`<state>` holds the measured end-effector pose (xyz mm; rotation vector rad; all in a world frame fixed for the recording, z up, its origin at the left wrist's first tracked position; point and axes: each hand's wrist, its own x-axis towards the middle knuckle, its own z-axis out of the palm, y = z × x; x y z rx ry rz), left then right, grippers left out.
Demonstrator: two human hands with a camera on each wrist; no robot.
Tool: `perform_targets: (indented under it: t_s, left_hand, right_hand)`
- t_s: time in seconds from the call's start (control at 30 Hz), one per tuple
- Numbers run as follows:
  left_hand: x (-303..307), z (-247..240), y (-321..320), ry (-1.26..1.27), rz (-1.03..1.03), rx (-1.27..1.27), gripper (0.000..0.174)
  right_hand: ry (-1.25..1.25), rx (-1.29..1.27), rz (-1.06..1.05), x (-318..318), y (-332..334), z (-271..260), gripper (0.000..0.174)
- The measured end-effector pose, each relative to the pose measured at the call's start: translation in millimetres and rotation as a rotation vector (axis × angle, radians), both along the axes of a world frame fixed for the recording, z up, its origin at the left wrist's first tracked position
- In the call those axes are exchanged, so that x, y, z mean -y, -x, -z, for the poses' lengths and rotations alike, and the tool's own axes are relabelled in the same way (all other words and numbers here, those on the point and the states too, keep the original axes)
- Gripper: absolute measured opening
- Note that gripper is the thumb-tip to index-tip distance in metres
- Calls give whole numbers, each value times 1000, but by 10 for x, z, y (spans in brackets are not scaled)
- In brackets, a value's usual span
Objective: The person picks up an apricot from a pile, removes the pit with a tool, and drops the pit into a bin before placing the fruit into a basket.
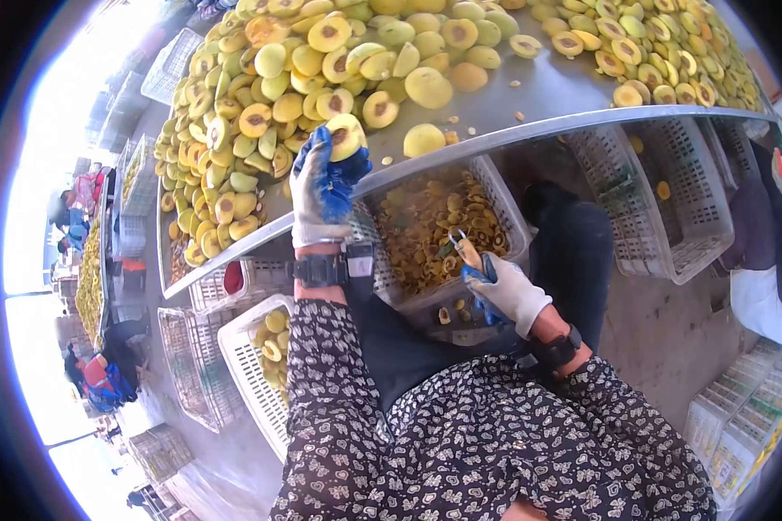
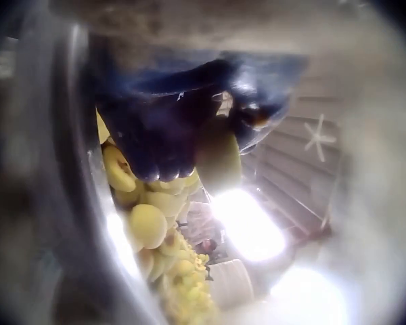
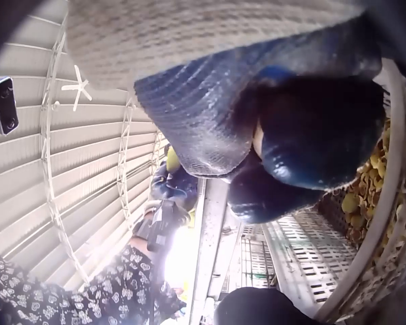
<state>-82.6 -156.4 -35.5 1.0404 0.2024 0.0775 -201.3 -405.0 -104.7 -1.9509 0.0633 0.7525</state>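
Observation:
In the head view my left hand point(image 1: 326, 187), in a white glove with blue-coated fingers, holds up a halved yellow stone fruit point(image 1: 346, 137) over the table's near edge. Its cut face, with a brown centre, is towards me. The left wrist view shows the fruit half point(image 2: 218, 159) edge-on between thumb and fingers. Lower down, my gloved right hand point(image 1: 508, 295) grips a pitting tool by its wooden handle point(image 1: 469, 253); a curved metal loop point(image 1: 457, 235) sticks out at its tip. Below the tool is a crate point(image 1: 514, 217) of brownish-yellow scraps. In the right wrist view, curled fingers point(image 3: 311, 135) hide most of the tool.
Heaps of halved fruit point(image 1: 261, 113) cover much of the metal table point(image 1: 530, 82), which has a raised rim point(image 1: 495, 139). White plastic crates point(image 1: 660, 208) stand under it on the right, and a crate of fruit point(image 1: 243, 343) sits at lower left. Other people point(image 1: 104, 382) are farther left.

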Motion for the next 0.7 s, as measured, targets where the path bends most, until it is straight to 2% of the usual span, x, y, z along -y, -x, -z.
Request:
perform_targets:
  t_s: [0.07,0.13,0.2,0.23,0.27,0.3,0.37,0.4,0.43,0.47,0.5,0.53,0.6,0.63,0.7]
  left_hand:
    - [86,-4,238,242,-74,0,33]
    - [120,117,490,632,-7,48,31]
    - [181,250,689,790,-82,-50,32]
    - [220,333,780,768,-154,-66,32]
    - [274,402,866,747,-225,-81,32]
    - [339,402,936,652,-262,-91,29]
    - [376,454,1089,444,-147,-34,29]
    - [373,447,1138,334,-109,-41,29]
    - [362,466,1165,341,-103,-45,29]
    - [345,492,1192,55,-71,-36,32]
    - [366,438,1208,-233,-39,-23,35]
    - [413,383,1236,-228,-39,-24,35]
    - [534,259,1298,223,-164,-103,41]
    - [529,327,1320,354,-151,-119,44]
    - [510,427,1396,343,-185,-133,43]
  right_hand:
    - [-38,38,-26,-40,12,64,30]
    - [-76,68,-52,-112,17,-48,35]
    - [-247,-166,47,-222,28,-317,30]
    - [-207,38,4,-257,44,-268,25]
    - [-193,28,1,-284,33,-316,25]
    - [-314,-51,55,-314,7,-436,25]
    - [-505,-162,166,-385,-42,-665,27]
    - [-495,-164,172,-443,-71,-659,27]
    - [-444,-57,147,-507,-108,-644,28]
    - [-393,47,119,-570,-126,-638,28]
    - [-377,0,98,-632,-128,-647,27]
    - [-464,95,128,-716,-99,-550,25]
    - [-579,-246,282,-756,-52,-602,23]
    - [-576,-252,277,-780,-14,-562,23]
    - [-650,-372,301,-837,54,-467,22]
